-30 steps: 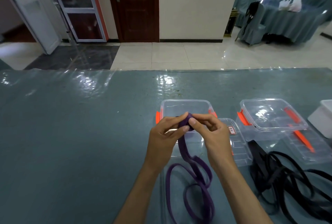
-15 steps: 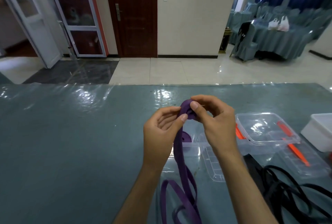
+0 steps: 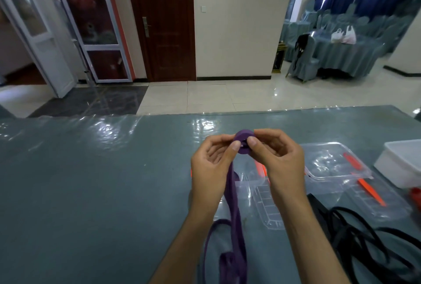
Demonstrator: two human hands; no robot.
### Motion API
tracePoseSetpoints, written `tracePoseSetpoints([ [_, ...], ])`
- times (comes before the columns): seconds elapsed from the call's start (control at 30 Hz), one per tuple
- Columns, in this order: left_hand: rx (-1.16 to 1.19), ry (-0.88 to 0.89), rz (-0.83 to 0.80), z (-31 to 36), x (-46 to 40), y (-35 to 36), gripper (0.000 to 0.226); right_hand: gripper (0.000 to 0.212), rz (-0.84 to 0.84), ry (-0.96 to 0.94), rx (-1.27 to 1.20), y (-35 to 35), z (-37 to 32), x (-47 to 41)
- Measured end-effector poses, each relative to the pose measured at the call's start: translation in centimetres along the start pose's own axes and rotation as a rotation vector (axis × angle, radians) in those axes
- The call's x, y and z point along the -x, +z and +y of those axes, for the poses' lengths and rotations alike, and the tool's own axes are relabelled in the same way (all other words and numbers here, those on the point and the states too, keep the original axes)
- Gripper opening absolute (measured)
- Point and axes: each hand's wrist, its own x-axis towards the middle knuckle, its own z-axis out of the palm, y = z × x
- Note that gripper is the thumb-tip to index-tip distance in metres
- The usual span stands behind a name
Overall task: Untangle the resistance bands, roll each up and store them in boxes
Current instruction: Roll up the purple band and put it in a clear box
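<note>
Hands, two of them, met above the table [image 3: 91, 181] and shared one small roll: the left hand [image 3: 210, 170] had its thumb pressed against the roll's near face with its fingers curved behind, and the right hand [image 3: 279, 160] pinched the same coil between thumb and forefinger from the other side. That coil was the wound-up end of the purple band [image 3: 234, 206], the only purple one in sight. Below the grip and nearer the person, the unrolled rest of it hung down between the two forearms and lay in loose loops on the table. Nearer still and to the right of the grip lay a tangle of black bands [image 3: 369, 249]; how many strands it held could not be told. Directly under the hands stood one clear box [image 3: 248, 190], mostly hidden by them, with its clear lid [image 3: 270, 213] lying just right of the hanging band. Right of the grip, at about the same depth, sat a second clear box [image 3: 330, 160] with orange latches, its lid [image 3: 373, 201] lying in front of it. Farther right, at the frame's edge, one white container [image 3: 401, 165] stood on the table. Beyond the grip, past the table's far edge, was a tiled floor and one dark wooden door [image 3: 164, 21].
</note>
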Motion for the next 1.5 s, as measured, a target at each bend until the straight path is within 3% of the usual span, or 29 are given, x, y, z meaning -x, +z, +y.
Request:
tracePoseSetpoints([
  [0.1, -0.015, -0.025, -0.028, -0.2, 0.5, 0.0, 0.031, 0.015, 0.071, 0.006, -0.063, 0.1, 0.3, 0.7],
  [0.2, -0.032, -0.010, -0.042, -0.2, 0.3, -0.5, 0.026, 0.011, 0.034, 0.095, -0.099, -0.3, 0.8, 1.2],
  [0.37, -0.024, -0.021, -0.009, -0.3, 0.9, -0.3, 0.020, 0.029, -0.021, 0.181, -0.070, -1.3, 0.8, 1.7],
  [0.5, 0.033, -0.024, 0.004, -1.1, 1.7, 0.4, 0.018, 0.030, 0.030, 0.148, -0.099, -1.6, 0.5, 2.0],
  [0.67, 0.010, -0.024, 0.032, -1.6, 1.5, 0.1, 0.020, 0.018, 0.044, 0.162, -0.132, -0.8, 1.9, 3.1],
  [0.8, -0.129, 0.008, -0.049, -2.0, 1.2, -0.8, 0.018, 0.020, -0.003, 0.197, -0.059, -1.9, 1.7, 2.9],
  [1.03, -0.029, -0.011, -0.049, -2.7, 1.2, -0.2, 0.028, 0.012, 0.081, 0.148, -0.049, -1.7, 1.3, 2.0],
  [1.17, -0.076, 0.007, -0.113, -2.5, 0.9, -1.0, 0.028, 0.014, -0.017, 0.188, -0.054, -2.3, 1.4, 1.8],
  [1.33, -0.040, -0.008, -0.071, -2.0, 0.7, -1.3, 0.023, 0.036, -0.171, 0.237, -0.027, -3.6, 1.2, 1.2],
  [1.5, -0.077, 0.054, 0.011, -2.6, 1.1, -0.7, 0.019, 0.034, -0.098, 0.178, 0.008, -3.3, 1.1, 1.4],
])
